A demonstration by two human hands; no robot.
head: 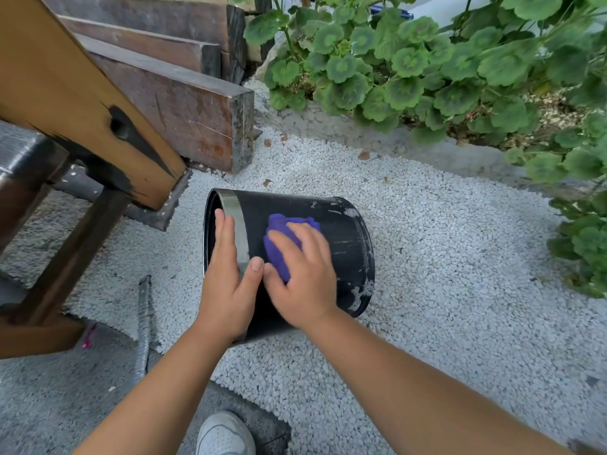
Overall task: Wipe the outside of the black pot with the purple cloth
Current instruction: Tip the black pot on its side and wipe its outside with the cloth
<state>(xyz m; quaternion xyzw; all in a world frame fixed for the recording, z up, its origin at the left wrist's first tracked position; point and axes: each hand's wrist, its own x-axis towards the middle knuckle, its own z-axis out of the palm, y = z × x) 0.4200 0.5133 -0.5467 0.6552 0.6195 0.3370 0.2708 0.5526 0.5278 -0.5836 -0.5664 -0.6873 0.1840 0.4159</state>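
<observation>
The black pot lies tipped on its side over white gravel, its mouth facing left and its scuffed base to the right. A shiny metal band rings its rim. My left hand grips that rim, fingers over the band and reaching into the opening, thumb on the outer wall. My right hand presses the bunched purple cloth flat against the pot's upper side wall. Part of the cloth is hidden under my fingers.
A wooden beam and bench frame stand close at the left, with stacked planks behind. Leafy green plants crowd the back and right. White gravel covers the ground. A grey ribbed hose and my white shoe lie near.
</observation>
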